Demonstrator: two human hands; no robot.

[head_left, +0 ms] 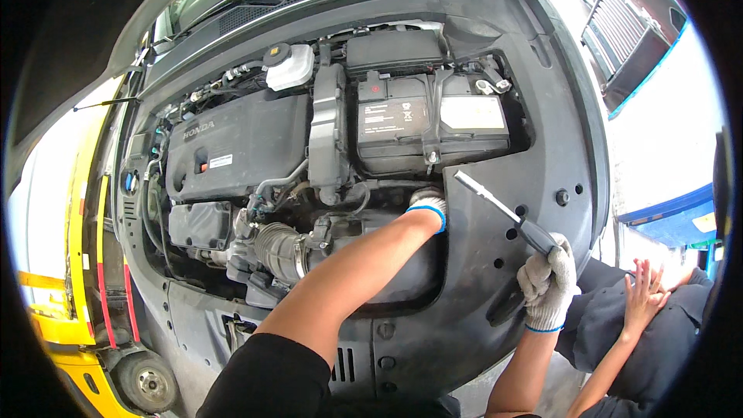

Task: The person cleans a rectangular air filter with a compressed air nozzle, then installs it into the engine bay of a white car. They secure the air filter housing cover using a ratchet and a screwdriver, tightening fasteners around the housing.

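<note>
My left hand [429, 203], in a white knit glove with a blue cuff, reaches into the gap in front of the car battery [391, 133]. Its fingers are hidden behind the edge of the black cover panel [534, 186]. Below that forearm lies a black air filter housing [402, 282], joined to a ribbed intake hose [276, 250]. My right hand [548, 285], gloved the same way, is closed round the black handle of a socket driver [495, 203]. The driver's silver shaft points up and left over the panel, toward the battery.
A black engine cover [240, 143] and a white fluid reservoir [289, 68] fill the left and back of the bay. At right, another person [638, 317] crouches beside the car, hands together. A yellow lift or frame [81, 224] and a wheel [147, 383] stand at left.
</note>
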